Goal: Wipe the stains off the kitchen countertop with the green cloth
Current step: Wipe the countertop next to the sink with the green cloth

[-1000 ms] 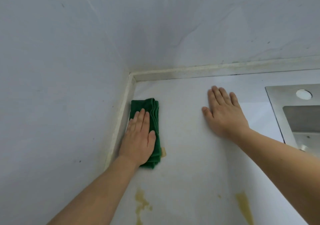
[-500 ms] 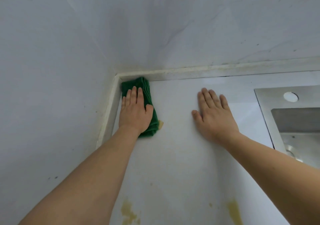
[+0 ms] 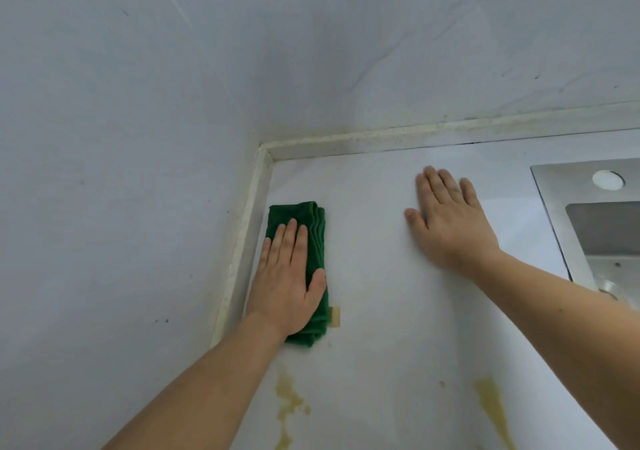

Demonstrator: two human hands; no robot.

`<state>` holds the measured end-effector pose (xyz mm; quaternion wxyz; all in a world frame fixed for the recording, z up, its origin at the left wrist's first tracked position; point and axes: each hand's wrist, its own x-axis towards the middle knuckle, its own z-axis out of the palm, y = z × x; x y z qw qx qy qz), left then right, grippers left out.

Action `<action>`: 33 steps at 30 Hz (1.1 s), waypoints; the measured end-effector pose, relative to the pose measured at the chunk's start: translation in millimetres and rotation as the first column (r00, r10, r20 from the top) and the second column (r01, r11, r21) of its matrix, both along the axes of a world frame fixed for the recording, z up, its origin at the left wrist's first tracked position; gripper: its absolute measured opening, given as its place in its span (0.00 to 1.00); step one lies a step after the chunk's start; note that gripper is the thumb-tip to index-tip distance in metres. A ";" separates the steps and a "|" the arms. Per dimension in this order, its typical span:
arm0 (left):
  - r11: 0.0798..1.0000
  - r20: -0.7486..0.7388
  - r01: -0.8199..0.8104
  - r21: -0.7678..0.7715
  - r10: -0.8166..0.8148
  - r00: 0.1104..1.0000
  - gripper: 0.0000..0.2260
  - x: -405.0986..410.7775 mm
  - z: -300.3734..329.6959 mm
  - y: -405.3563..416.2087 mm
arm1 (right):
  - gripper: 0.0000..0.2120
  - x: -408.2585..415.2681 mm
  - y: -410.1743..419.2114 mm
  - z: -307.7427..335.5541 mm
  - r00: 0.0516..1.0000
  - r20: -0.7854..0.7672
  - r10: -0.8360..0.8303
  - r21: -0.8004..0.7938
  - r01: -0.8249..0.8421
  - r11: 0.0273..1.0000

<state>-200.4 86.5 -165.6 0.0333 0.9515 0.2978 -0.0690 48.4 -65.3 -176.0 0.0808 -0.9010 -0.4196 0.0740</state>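
The folded green cloth (image 3: 313, 221) lies on the white countertop (image 3: 374, 276) along the left wall's raised edge strip. My left hand (image 3: 289, 283) presses flat on the cloth with straight fingers, covering most of it. A small tan tag (image 3: 335, 317) sticks out at the cloth's right side. My right hand (image 3: 450, 223) rests flat on the bare counter to the right, fingers spread. Two yellow-brown stains sit nearer to me: one (image 3: 289, 404) below the cloth and one (image 3: 490, 404) at the lower right.
A stainless steel sink (image 3: 554, 186) with a round tap hole (image 3: 607, 179) is set into the counter at the right. White walls close the corner on the left and behind. A discoloured edge strip (image 3: 381, 138) runs along the back wall.
My left hand has slid the cloth back from the far corner toward me along the left edge. My right hand stays flat on the counter.
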 end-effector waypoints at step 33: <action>1.000 0.028 0.020 -0.008 -0.020 0.999 0.37 -21.1 3.3 9.4 | 0.35 -1.6 2.0 0.5 0.999 0.042 -0.010 -0.019 0.011 1.000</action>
